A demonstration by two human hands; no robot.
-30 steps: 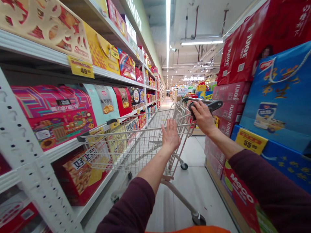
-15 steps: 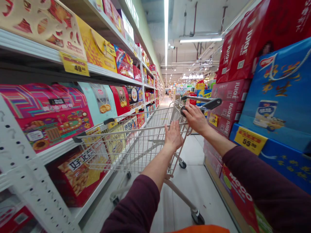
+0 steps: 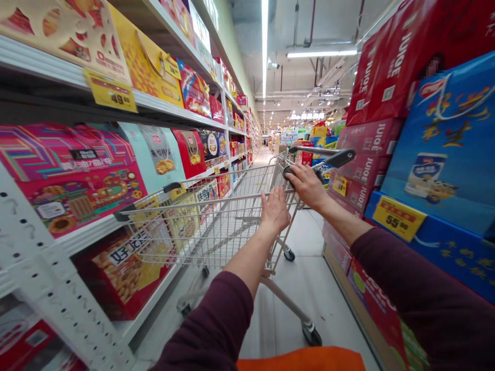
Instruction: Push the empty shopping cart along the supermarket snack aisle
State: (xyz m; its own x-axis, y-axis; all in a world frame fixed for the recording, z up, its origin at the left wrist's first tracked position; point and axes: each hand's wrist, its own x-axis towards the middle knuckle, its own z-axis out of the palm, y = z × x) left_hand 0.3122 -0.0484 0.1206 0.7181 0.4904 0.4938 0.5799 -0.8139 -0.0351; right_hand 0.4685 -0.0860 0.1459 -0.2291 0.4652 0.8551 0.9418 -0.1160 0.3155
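Note:
A wire shopping cart stands turned sideways before me, with its grey-black handle at the right end. My left hand rests over the near top rim, fingers hooked over the wire and thumb side hidden. My right hand is closed around the cart's corner by the black joint below the handle. The basket wires show bare metal, with shelf goods and floor visible through them. Both sleeves are dark purple.
White shelves with boxed snacks and yellow price tags line the left, close to the cart's front. At right rise stacked red JUICE cartons and a blue gift box. The tiled aisle floor runs ahead between them. Orange cloth shows at the bottom.
The view has shifted slightly, and the shelves and cartons sit a little differently in it. Both hands keep the same places on the cart. More orange cloth shows below.

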